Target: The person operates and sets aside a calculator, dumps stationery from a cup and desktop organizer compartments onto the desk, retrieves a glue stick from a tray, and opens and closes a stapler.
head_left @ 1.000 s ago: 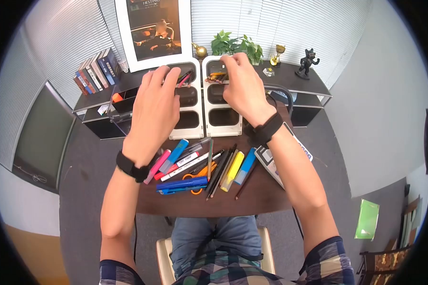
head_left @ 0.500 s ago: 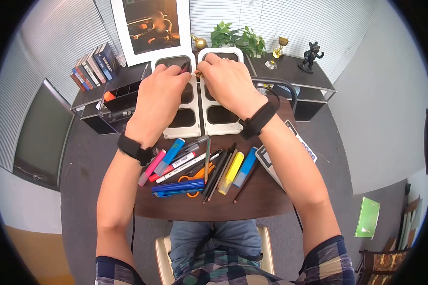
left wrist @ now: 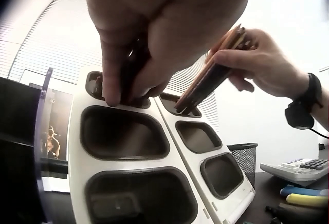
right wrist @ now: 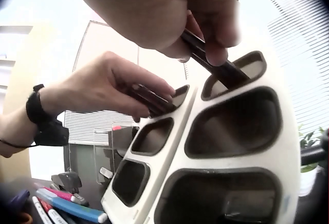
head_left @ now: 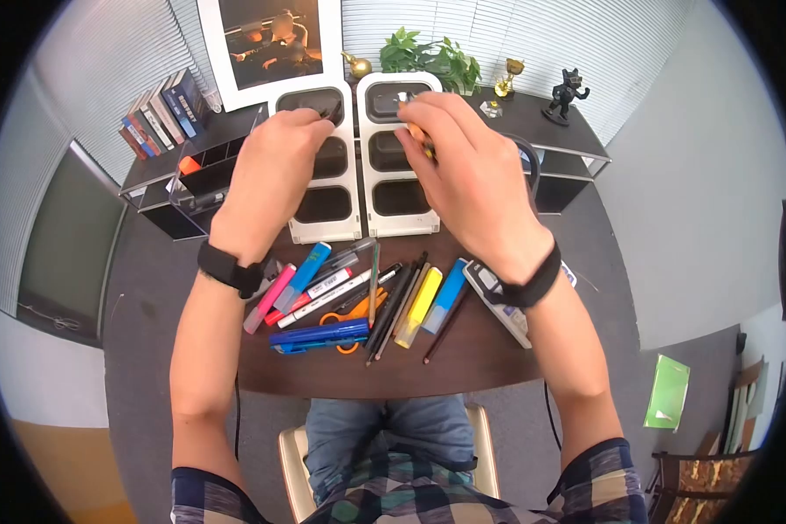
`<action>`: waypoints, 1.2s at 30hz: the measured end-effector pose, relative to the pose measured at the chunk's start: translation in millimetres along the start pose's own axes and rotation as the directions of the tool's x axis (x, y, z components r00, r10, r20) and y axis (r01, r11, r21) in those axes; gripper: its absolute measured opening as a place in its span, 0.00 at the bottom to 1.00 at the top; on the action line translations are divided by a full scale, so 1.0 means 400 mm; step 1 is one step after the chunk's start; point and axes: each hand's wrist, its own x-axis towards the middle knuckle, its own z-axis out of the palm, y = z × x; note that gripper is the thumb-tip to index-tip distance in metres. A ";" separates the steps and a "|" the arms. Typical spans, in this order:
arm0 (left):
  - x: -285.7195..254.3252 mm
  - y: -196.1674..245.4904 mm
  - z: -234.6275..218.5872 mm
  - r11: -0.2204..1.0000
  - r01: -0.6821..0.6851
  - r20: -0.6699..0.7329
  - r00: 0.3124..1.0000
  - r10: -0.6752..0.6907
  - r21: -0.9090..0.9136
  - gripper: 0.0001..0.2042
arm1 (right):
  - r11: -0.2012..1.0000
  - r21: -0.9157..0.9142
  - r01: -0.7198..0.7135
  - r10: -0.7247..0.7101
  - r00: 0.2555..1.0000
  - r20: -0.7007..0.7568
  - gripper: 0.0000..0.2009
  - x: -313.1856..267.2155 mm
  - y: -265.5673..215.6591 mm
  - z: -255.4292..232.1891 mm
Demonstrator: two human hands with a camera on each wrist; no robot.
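Note:
Two white organizers stand side by side on the desk, the left organizer [head_left: 326,233] and the right organizer [head_left: 402,227], each with three dark compartments. My left hand [head_left: 275,166] is at the top compartment of the left one and pinches a few dark pens [right wrist: 150,99] that point down into it. Over the top of the right one, my right hand [head_left: 480,179] grips a bundle of pencils [left wrist: 212,80]. Their lower ends reach into the top compartment. The left hand's fingers hide part of what it holds in the left wrist view.
Nearer me lie a yellow highlighter [head_left: 421,301], a blue highlighter [head_left: 304,271], orange scissors [head_left: 377,303] and several other pens. A calculator [head_left: 498,306] is under the right forearm. A desk caddy [head_left: 205,179] stands left, a mesh basket [left wrist: 244,154] behind the right organizer.
Both hands first drew closer together over the top compartments. Since then the right hand has moved right with its pencils, and the left hand has shifted slightly left.

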 end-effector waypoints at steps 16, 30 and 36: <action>-0.003 0.031 -0.049 0.999 0.030 -0.007 1.000 -0.030 -0.014 0.14 | 0.952 -0.242 0.185 -0.021 0.833 0.553 0.20 -0.242 -0.191 -0.106; -0.291 0.249 -0.281 0.900 0.310 -0.200 0.903 -0.379 -0.307 0.13 | 0.967 -0.228 0.109 0.050 0.804 0.593 0.08 -0.280 -0.192 0.007; -0.422 0.346 -0.173 0.431 0.569 0.134 0.698 -0.704 -0.701 0.10 | 0.991 -0.136 0.001 0.087 0.758 0.646 0.17 -0.285 -0.192 0.002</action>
